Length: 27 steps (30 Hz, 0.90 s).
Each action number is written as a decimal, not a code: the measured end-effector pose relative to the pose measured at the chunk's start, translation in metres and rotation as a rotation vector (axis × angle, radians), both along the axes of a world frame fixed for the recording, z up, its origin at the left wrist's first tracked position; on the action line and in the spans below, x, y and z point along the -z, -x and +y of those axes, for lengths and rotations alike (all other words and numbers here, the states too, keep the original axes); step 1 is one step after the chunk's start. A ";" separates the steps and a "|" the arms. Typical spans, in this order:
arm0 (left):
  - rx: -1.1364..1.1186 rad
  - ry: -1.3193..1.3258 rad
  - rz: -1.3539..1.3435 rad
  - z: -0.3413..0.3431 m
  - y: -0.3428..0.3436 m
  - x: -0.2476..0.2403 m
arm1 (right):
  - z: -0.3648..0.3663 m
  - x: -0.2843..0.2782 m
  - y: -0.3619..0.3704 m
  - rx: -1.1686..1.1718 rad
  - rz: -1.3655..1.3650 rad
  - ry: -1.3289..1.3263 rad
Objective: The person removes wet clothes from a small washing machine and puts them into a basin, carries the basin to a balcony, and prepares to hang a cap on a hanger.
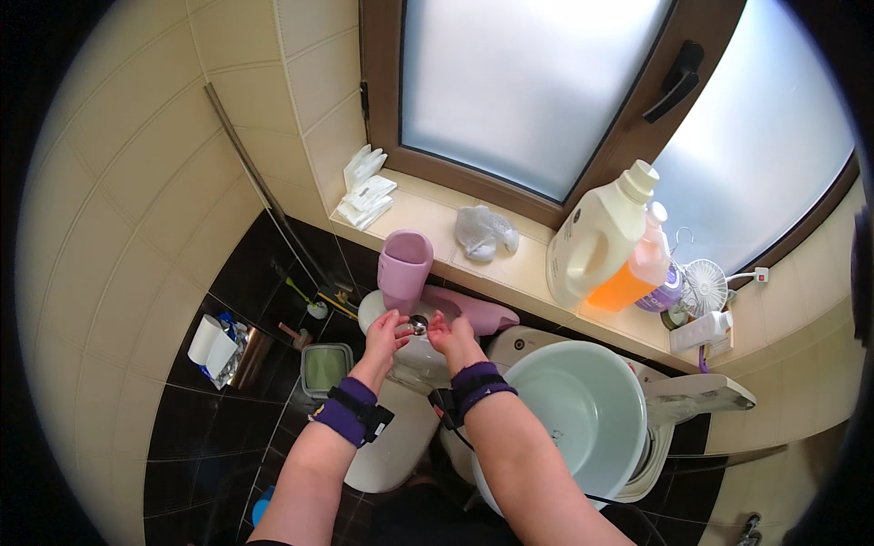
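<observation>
My left hand and my right hand hover over the top of the white toilet tank, palms turned toward each other. Both have loosely curled fingers that stand apart, and I see nothing held in either. Between the fingertips shows a round shiny metal knob; whether I touch it I cannot tell. Just beyond, a pink slipper stands on end by the window ledge. A second pink slipper lies behind my right hand. Below my wrists is the closed toilet lid.
At right a pale green basin rests on a washing machine. The ledge holds a cream jug, an orange bottle, a crumpled plastic bag and white gloves. A lined bin stands left.
</observation>
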<state>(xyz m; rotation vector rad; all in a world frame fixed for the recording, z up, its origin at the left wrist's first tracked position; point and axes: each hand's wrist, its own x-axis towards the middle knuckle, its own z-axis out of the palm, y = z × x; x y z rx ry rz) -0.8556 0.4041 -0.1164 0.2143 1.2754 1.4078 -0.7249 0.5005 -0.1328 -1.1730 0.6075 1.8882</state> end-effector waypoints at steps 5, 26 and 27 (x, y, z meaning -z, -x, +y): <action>-0.071 -0.030 -0.436 0.022 0.026 0.018 | 0.005 0.032 -0.015 0.267 -0.049 0.093; -0.188 -0.268 -0.400 -0.056 0.080 -0.027 | -0.053 -0.062 0.033 0.328 -0.140 -0.231; -0.187 -0.290 -0.371 -0.061 0.085 -0.038 | -0.063 -0.081 0.037 0.274 -0.156 -0.284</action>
